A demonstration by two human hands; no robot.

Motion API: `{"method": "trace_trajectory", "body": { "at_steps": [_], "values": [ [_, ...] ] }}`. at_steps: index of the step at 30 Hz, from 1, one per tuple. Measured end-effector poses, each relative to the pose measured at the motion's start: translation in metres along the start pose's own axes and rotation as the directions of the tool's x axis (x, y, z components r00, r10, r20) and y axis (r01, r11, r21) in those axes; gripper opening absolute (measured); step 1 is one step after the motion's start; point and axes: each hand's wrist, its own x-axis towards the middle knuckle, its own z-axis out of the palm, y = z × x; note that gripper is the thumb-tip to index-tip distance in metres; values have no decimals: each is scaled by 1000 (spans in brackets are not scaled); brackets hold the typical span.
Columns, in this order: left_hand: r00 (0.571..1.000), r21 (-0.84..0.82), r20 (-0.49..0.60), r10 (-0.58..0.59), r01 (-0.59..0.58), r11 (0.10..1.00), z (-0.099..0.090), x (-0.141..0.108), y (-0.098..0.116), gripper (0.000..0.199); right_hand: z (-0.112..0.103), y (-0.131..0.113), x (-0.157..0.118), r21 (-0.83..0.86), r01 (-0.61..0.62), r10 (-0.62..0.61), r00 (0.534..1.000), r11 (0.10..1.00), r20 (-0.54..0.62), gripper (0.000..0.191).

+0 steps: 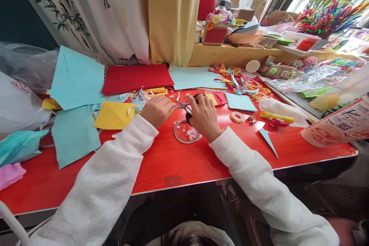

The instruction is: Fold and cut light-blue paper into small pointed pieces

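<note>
My right hand is closed around the black handles of a pair of scissors, whose blades point left and look slightly parted. At the blade tips, the fingertips of my left hand are pinched together; whatever lies between them is too small to make out. Below the scissors a thin round ring rests on the red table, with white scraps inside it. Just left of my left hand is a folded yellow paper. Small red and yellow papers lie behind my right hand.
Blue sheets and a red paper stack cover the left and back of the table. To the right are a tape roll, a yellow marker, a blue paper cone and a tilted plastic cup.
</note>
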Motion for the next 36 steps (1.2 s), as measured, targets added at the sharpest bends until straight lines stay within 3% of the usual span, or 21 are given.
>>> {"method": "trace_trajectory", "body": {
  "at_steps": [5, 9, 13, 17, 27, 36],
  "values": [
    [998, -122, 31, -54, 57, 991, 1, -1, 0, 25, 1, -1, -1, -18, 16, -16, 1000, 1000, 8, 50],
    [972, -331, 34, -234, 232, 915, 2, -2, -1, 20, 3, -1, -1, -22, 23, -24, 999, 1000, -36, 51],
    [867, -503, 209, -452, 491, 711, -2, -2, -3, 21, 4, -1, -1, -45, 34, -37, 997, 998, -74, 54],
    [774, -601, 371, -513, 621, 503, -2, -2, -5, 26, 5, -1, -1, -65, 40, -46, 995, 997, -92, 55],
    [580, -752, 527, -622, 659, -22, 3, 4, 0, 22, 7, -2, -1, -68, 44, -52, 993, 997, -109, 55],
    [493, -761, 592, -638, 603, -240, 6, 2, 5, 21, 5, -2, -1, -98, 47, -59, 991, 994, -123, 51]
  ]
}}
